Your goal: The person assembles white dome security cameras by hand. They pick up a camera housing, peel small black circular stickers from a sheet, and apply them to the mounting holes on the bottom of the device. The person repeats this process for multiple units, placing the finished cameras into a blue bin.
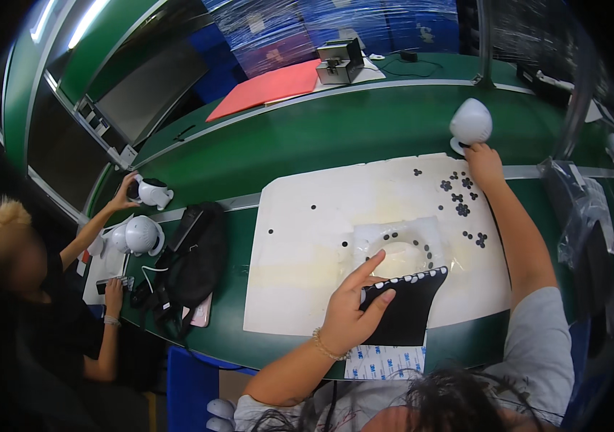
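Observation:
My left hand [350, 317] grips a black sheet [404, 313] between thumb and fingers, its forefinger stretched out past the edge. Small white pieces line the sheet's upper edge. At the far right my right arm is stretched out, and my right hand [484, 164] has its fingers closed at the foot of a white, egg-shaped device [472, 121] on a small round base. My fingertips there are partly hidden. Below my left hand, a clear plastic-wrapped piece [400, 241] with several black dots lies on a large white board [300, 281].
Clusters of small black discs [463, 209] lie on the board's right side. A black bag [195, 259] rests left of the board. Another person [23, 266] handles a white device [154, 193] at the left. Plastic bags [570, 209] are at the right; a metal box [339, 61] stands behind.

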Available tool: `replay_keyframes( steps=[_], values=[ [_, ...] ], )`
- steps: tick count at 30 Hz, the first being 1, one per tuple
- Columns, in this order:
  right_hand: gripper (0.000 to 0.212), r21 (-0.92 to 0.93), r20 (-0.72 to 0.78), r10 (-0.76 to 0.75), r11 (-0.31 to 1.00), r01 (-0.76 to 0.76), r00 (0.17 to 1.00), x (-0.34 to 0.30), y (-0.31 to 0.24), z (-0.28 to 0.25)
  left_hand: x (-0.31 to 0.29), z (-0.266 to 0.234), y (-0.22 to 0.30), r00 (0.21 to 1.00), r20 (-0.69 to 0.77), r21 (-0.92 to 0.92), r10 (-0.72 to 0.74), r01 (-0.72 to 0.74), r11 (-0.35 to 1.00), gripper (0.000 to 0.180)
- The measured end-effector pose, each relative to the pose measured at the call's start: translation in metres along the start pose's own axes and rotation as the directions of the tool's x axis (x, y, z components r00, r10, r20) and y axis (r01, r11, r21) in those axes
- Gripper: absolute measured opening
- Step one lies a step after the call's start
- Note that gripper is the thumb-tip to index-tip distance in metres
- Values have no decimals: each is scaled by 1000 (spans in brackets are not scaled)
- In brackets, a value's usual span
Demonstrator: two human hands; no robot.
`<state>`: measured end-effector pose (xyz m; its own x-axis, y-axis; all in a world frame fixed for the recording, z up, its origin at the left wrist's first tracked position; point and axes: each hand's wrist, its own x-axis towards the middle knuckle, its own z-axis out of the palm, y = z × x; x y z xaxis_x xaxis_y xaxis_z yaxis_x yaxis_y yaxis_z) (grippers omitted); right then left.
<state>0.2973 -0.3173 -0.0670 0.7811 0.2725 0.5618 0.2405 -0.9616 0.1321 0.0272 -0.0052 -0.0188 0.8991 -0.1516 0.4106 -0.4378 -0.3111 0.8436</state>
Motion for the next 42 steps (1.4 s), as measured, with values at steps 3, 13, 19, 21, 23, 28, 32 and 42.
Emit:
replay_keyframes(
  steps=[3,13,19,21,23,28,32,42],
  values=[
    [18,-95,280,179,983,-159,943,2,-9,-15,0,0,6,999,-2,-27,-38,38,999,47],
    [44,954,261,-347,-48,-295,901,-106,-135,-153,-2,-13,3,968,-68,-258,-240,216,942,46],
    [31,911,412,-162,53,-409,897,-128,-127,-120,-61,-89,11,905,-345,530,250,-31,847,54],
    [32,920,391,-128,17,-392,911,-137,-115,-113,-127,-135,1,727,-563,732,393,217,646,47],
    [36,922,388,-111,55,-384,915,-137,-115,-110,-218,-170,-37,447,-847,526,289,620,582,39],
    [38,925,346,-1,170,-340,938,-137,-115,-82,-484,-183,-131,120,-991,118,57,992,-37,39],
    [39,929,295,69,210,-303,953,-138,-119,-86,-555,-183,-152,-79,-997,-74,-11,967,-242,41],
    [42,858,278,207,385,-339,938,-148,-138,-104,-553,-253,-237,-222,-917,-29,-332,867,-498,70]
  ],
)
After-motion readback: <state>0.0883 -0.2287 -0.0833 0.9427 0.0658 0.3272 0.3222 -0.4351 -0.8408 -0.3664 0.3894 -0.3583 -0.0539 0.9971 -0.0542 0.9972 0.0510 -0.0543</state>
